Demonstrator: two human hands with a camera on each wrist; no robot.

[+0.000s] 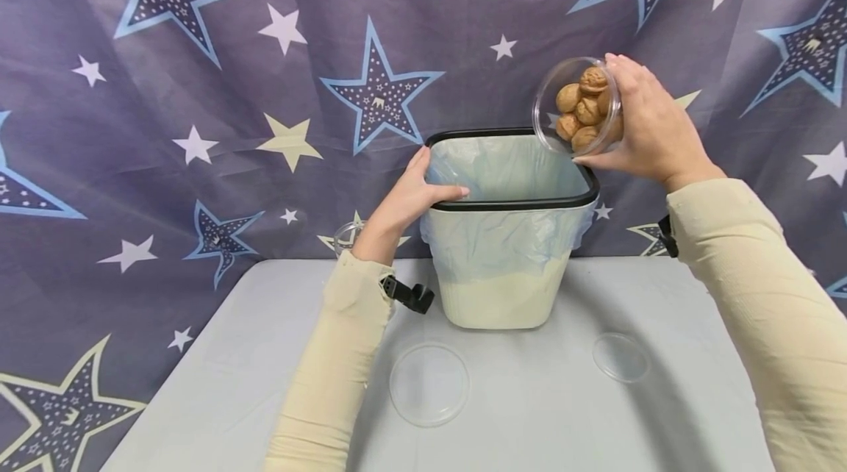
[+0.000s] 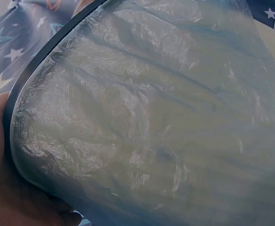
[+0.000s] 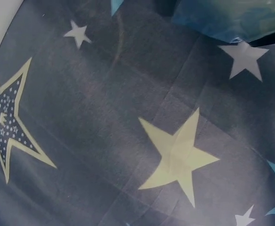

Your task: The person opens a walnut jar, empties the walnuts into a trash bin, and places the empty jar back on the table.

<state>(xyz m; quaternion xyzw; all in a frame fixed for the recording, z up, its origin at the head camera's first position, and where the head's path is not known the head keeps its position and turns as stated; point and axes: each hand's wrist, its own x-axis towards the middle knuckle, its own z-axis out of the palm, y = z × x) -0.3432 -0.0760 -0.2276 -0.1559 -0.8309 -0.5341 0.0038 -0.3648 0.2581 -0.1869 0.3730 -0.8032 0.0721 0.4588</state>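
A white trash bin (image 1: 503, 303) with a black rim stands upright on the table, lined with a thin bluish plastic bag (image 1: 506, 237) folded over its outside. My left hand (image 1: 413, 189) grips the rim at the left corner, thumb over the inner side. The same hand (image 2: 5, 174) shows beside the black rim (image 2: 22, 80) in the left wrist view. High at the right, my right hand (image 1: 651, 119) holds a clear round plastic container (image 1: 544, 115), tilted with its mouth toward the bin's right rear corner. Several walnuts (image 1: 587, 110) lie inside it. The right wrist view shows neither hand nor container.
Two clear round lids lie on the white table (image 1: 529, 413): a larger lid (image 1: 430, 385) in front of the bin and a smaller lid (image 1: 620, 357) to the right. Another clear container (image 1: 345, 237) stands partly hidden behind my left wrist. A star-patterned cloth (image 1: 463, 31) hangs behind.
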